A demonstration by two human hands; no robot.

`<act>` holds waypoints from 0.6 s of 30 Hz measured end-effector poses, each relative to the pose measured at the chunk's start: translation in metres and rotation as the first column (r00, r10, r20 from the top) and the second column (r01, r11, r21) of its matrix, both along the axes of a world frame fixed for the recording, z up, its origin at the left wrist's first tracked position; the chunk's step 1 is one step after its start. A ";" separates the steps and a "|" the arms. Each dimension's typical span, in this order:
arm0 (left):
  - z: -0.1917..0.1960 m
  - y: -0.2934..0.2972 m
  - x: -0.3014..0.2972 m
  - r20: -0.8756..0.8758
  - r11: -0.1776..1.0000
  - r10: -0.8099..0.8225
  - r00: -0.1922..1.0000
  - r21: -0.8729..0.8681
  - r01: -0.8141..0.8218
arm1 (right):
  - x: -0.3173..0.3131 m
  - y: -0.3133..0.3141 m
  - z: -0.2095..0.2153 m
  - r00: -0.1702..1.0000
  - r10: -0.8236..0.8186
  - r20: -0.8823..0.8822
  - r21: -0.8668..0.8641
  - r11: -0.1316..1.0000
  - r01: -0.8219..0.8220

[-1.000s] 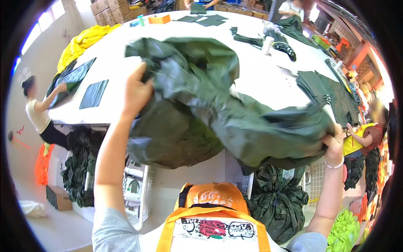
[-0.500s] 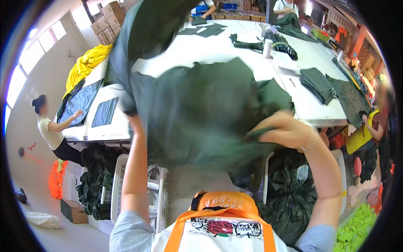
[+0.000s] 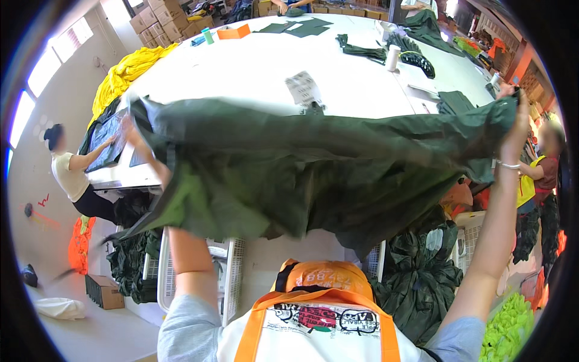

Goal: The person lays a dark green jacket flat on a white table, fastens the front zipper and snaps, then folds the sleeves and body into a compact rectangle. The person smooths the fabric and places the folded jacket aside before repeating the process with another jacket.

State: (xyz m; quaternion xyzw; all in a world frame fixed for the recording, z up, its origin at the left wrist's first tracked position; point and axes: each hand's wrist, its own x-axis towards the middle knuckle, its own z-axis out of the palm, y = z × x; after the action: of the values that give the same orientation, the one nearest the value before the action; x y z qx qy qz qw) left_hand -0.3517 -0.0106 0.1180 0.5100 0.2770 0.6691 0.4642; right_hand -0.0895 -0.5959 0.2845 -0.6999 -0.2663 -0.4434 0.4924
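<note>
A dark green garment of thin, slightly shiny cloth is stretched wide in the air in front of me, above the near edge of the white table. Its exact kind does not show. My right hand, raised at the far right, is closed on one upper corner. At the other end my left hand grips the cloth; the hand is blurred, and the garment covers part of that forearm. A loose corner trails down at the lower left. Just beyond the top edge a printed paper sheet shows.
White crates stand below the table, with heaped dark green garments at the right. On the table lie yellow cloth, an orange box and a white bottle. Other people work at both sides and the far end.
The garment has gone from bunched to spread out sideways. My left hand moved left and my right hand moved up and right. The paper sheet and orange box have come into sight.
</note>
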 end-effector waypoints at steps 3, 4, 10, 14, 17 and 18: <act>-0.091 0.038 0.009 0.020 0.675 -0.456 0.890 -0.643 0.361 | -0.050 0.016 0.041 0.980 -0.134 0.147 -0.213 0.963 0.164; -0.084 0.043 0.014 0.172 0.569 -0.532 0.829 -0.652 0.500 | -0.056 0.017 0.048 0.964 -0.158 0.216 -0.336 0.915 0.225; 0.055 0.063 -0.054 -0.336 0.795 -0.537 0.774 0.103 0.597 | -0.025 -0.010 0.020 0.974 -0.225 -0.031 -0.493 0.851 0.181; 0.144 -0.003 -0.044 -0.088 0.162 -0.974 0.210 0.382 0.910 | 0.020 -0.132 0.043 0.915 -0.247 0.319 -0.706 0.583 0.403; 0.174 0.050 -0.042 -0.373 0.557 -0.419 0.828 0.615 0.558 | 0.080 -0.150 0.044 0.636 -0.256 0.728 -0.588 0.244 0.772; 0.185 0.067 -0.036 -0.388 0.568 -0.077 0.919 0.740 0.360 | 0.096 -0.136 0.043 0.590 -0.246 0.769 -0.556 0.199 0.807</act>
State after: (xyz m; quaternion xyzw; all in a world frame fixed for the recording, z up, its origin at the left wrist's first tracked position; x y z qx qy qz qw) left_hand -0.3879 0.0560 0.3030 0.7926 -0.0485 0.5680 0.2163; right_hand 0.0069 -0.7317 0.3276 -0.7396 -0.3025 -0.5519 -0.2386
